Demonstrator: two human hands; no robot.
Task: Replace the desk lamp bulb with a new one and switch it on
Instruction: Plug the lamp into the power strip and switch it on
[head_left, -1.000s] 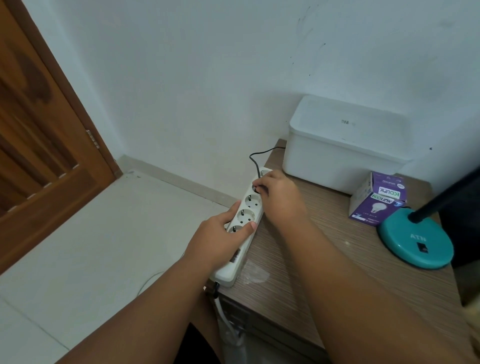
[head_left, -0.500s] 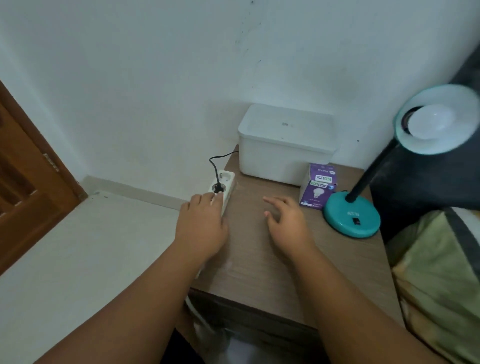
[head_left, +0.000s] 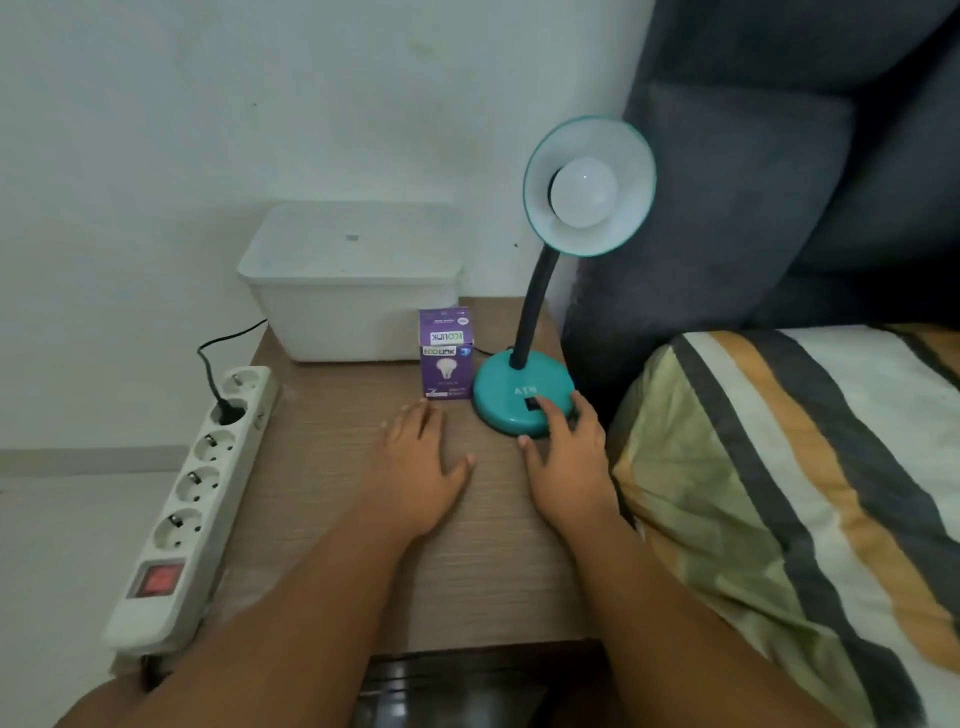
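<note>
This is a bedroom in a home: a padded dark headboard (head_left: 753, 182) fills the upper right of the frame, and a striped pillow (head_left: 779, 467) lies below it at the lower right, just beside a small wooden bedside table (head_left: 332, 499). On the table stand a teal desk lamp (head_left: 501, 402) and a white lidded storage box (head_left: 353, 291), with a power strip (head_left: 197, 499) along its left edge, against a plain white wall (head_left: 260, 104).

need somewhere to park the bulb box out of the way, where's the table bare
The table is barest between the power strip and the left hand, in front of the white lidded box. A narrow strip lies between that hand and the right hand. Back right is crowded: bulb box beside the teal lamp base, fingers resting on it.
</note>
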